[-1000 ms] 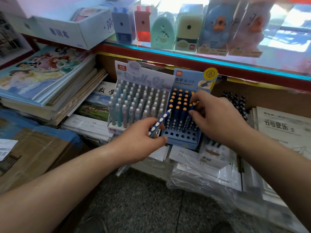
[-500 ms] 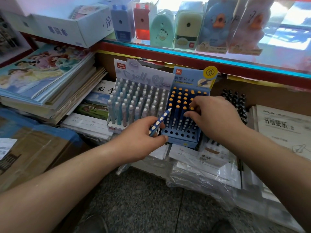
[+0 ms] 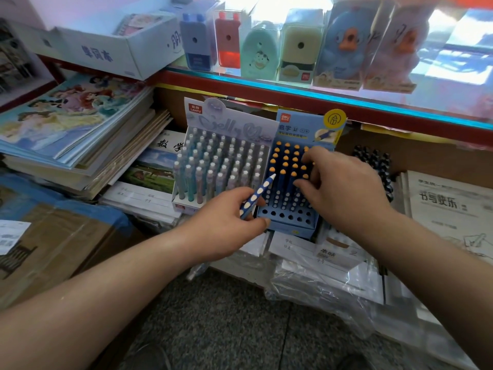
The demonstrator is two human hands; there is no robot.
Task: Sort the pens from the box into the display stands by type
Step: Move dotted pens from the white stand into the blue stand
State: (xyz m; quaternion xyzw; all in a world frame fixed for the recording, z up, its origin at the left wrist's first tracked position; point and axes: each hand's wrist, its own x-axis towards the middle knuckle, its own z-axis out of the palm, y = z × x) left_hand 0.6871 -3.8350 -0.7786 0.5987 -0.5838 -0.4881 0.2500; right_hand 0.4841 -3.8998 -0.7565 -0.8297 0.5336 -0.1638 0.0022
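My left hand [image 3: 226,222] grips a dark blue pen with white dots [image 3: 257,194], tip slanting up toward the blue display stand [image 3: 290,225]. That stand holds several blue pens with orange tops [image 3: 286,158] in its back rows, and its front holes are bare. My right hand [image 3: 344,190] hovers over the stand's right half with bent fingers down among the pen tops. Whether they pinch a pen is hidden. To the left stands a white display stand [image 3: 229,124] full of pale capped pens [image 3: 218,166].
Stacks of notebooks [image 3: 80,124] lie at the left above a taped cardboard box [image 3: 53,244]. A red-edged glass shelf [image 3: 293,89] with boxed sharpeners overhangs the stands. Black pens [image 3: 373,161] and a workbook [image 3: 448,209] sit at the right, with plastic-wrapped booklets [image 3: 333,284] in front.
My right hand has slid down from the stand's upper rows toward its middle. My left hand has stayed in place with the dotted pen.
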